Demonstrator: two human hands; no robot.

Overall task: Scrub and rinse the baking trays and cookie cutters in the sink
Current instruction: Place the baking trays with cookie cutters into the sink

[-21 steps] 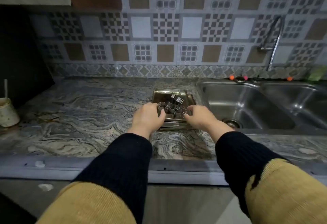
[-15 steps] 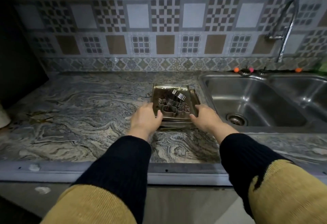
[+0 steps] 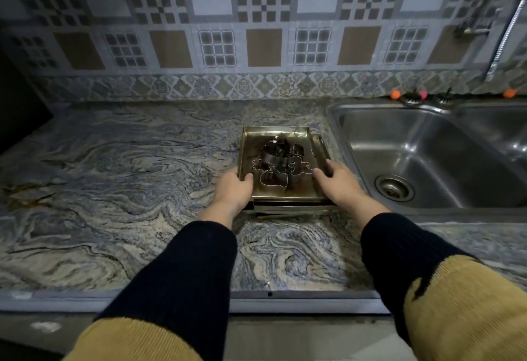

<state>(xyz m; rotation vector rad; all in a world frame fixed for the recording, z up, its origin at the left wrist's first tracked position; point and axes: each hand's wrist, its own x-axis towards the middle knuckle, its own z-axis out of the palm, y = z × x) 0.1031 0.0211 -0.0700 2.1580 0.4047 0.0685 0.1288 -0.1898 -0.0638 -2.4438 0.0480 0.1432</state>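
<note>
A stack of brass-coloured baking trays [image 3: 281, 144] sits on a marbled stone surface [image 3: 114, 175], just left of a steel sink [image 3: 427, 161]. The trays are rectangular, with their long axis running away from the person toward the tiled wall [image 3: 256, 33]; the short near edge faces the person. Metal cookie cutters [image 3: 278, 166] lie piled in the top tray, one of them a gingerbread-figure outline. The left hand [image 3: 233, 189] grips the near left corner, its thumb hooked over the rim. The right hand [image 3: 339, 182] holds the near right side, its fingers [image 3: 330, 165] curled over that edge. Both forearms wear dark sleeves [image 3: 185, 269] under mustard cuffs. A tap [image 3: 507, 27] rises at the far right, above the sink.
</note>
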